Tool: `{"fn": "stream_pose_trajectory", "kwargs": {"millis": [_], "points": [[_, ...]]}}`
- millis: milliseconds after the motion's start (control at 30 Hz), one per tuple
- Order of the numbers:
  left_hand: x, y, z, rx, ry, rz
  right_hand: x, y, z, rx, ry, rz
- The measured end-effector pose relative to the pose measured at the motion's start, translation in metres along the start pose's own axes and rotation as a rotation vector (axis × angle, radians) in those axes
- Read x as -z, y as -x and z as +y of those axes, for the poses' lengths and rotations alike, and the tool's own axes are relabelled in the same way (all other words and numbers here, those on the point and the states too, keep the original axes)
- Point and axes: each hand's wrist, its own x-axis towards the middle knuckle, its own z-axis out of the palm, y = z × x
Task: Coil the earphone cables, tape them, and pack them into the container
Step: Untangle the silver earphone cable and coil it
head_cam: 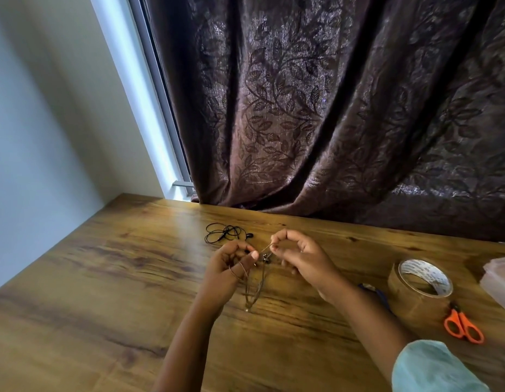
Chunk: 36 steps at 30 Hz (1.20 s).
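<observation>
The person holds both hands above the middle of the wooden tabletop [104,278]. The left hand [231,263] has its fingers curled, and a brown earphone cable [254,291] goes in a loop around them. Its thumb points toward the other hand. The right hand [299,257] pinches the same cable between the thumb and the forefinger, just beside the left thumb, so a short piece of cable is stretched between the two hands. The rest of this cable hangs down from the hands in long loops, and its lowest part is close to the wood; whether it touches there cannot be told.

A second earphone, a black earphone [224,233], lies loose and uncoiled on the tabletop behind the hands, near the curtain [316,108]. To the right of the right forearm stands a roll of brown tape [415,295], with its opening turned upward. A pair of scissors [463,326] with orange handles lies just beside the roll, on its near side. At the right edge of the view there is a translucent plastic container [498,281], only partly visible. A light green sleeve [426,369] covers the right upper arm. A small blue object lies partly hidden under the right forearm; what it is cannot be told.
</observation>
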Motion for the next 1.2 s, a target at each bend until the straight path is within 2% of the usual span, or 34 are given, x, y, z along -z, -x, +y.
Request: {"fn": "stream_pose_trajectory", "kwargs": {"millis": [133, 200, 300, 400, 467, 600, 700, 767, 867, 1000, 1100, 1200], "points": [[0.005, -0.003, -0.002, -0.058, -0.171, -0.044, -0.002, 0.001, -0.007, -0.068, -0.122, -0.007], [0.007, -0.003, -0.003, -0.054, -0.169, -0.049, 0.0, 0.001, -0.009, -0.132, -0.18, 0.002], [0.008, -0.002, -0.005, -0.023, -0.054, 0.008, 0.006, 0.003, -0.012, -0.253, -0.115, -0.028], [0.005, -0.001, -0.004, 0.024, 0.109, 0.072, 0.016, 0.004, -0.011, -0.348, -0.018, -0.173], [0.004, 0.0, -0.004, 0.074, 0.219, 0.079, 0.019, 0.003, -0.007, -0.407, 0.077, -0.202], [-0.003, 0.002, -0.007, 0.187, 0.296, 0.004, 0.02, -0.008, 0.008, -0.377, 0.451, 0.09], [-0.007, 0.002, -0.012, 0.206, 0.118, -0.048, 0.016, -0.007, 0.008, -0.267, 0.724, 0.178], [-0.007, 0.001, -0.017, 0.185, 0.003, -0.043, 0.011, -0.005, 0.007, -0.249, 0.769, 0.202], [-0.003, -0.002, -0.021, 0.143, -0.078, 0.055, 0.007, -0.002, 0.007, -0.268, 0.647, 0.193], [0.001, -0.002, -0.019, 0.133, -0.119, 0.155, 0.009, 0.002, 0.008, -0.355, 0.253, 0.061], [0.003, -0.001, -0.02, 0.144, -0.11, 0.18, 0.015, 0.0, 0.012, -0.216, 0.37, -0.095], [0.001, 0.0, -0.021, 0.139, -0.085, 0.184, 0.012, 0.002, 0.009, -0.133, 0.213, -0.149]]}}
